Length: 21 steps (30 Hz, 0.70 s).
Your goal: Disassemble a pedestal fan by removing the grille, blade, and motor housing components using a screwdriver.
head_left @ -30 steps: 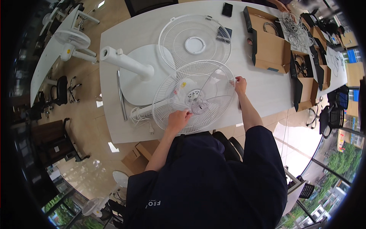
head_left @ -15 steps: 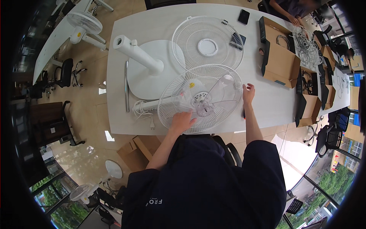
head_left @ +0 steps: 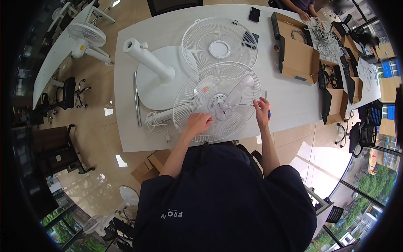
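A white wire fan guard (head_left: 180,90) lies at the table's near edge, with a clear fan blade (head_left: 241,89) inside it. The blade's round hub sits beside the pale, holed centre of the guard. My left hand (head_left: 199,124) rests over the guard's near-left part, fingers curled close to the hub; what they grip, if anything, is hidden. At the right rim, my right hand (head_left: 262,111) has its thumb and fingers closed on the guard's edge. An orange-handled tool (head_left: 269,112) lies just right of it.
Behind lies a second wire guard (head_left: 197,26). A white stand base with its tube (head_left: 151,61) and a metal rod (head_left: 137,98) occupy the left. A coiled white cord (head_left: 156,120) lies nearby. Open cardboard boxes (head_left: 299,61), a phone (head_left: 254,14) and a co-worker's hands (head_left: 305,17) are far right.
My right hand has moved left onto the guard's rim from beside it. The fingers of my left hand have curled in. The view has shifted slightly, and the blade has tilted or turned a little.
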Motion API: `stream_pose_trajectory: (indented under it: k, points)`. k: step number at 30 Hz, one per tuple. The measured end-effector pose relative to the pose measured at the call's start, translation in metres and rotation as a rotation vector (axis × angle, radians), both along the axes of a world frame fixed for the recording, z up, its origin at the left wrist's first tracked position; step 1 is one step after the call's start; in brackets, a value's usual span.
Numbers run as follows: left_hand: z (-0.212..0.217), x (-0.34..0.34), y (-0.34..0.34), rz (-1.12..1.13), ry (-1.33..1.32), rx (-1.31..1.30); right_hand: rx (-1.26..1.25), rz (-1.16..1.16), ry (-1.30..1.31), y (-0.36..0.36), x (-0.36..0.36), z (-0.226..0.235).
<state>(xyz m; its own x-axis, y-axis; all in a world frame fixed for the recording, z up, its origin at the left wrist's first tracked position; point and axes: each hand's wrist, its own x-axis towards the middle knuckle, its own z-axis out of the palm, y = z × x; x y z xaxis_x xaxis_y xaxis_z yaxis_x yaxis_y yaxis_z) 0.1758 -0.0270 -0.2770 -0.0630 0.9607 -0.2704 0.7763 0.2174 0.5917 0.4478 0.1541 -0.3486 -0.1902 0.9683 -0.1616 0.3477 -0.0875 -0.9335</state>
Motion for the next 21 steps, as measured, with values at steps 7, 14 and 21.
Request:
stream_pose_trajectory:
  k: [7, 14, 21]
  points:
    - [0.017, 0.003, 0.003, -0.093, 0.003, 0.009, 0.232, 0.409, -0.068, -0.014, 0.005, 0.030]
    - [0.070, 0.009, 0.001, -0.137, -0.012, 0.039, 0.318, 0.655, -0.251, -0.021, -0.001, 0.123]
    - [0.178, -0.003, 0.026, -0.149, 0.075, 0.280, 0.484, 0.532, -0.180, 0.007, -0.006, 0.223]
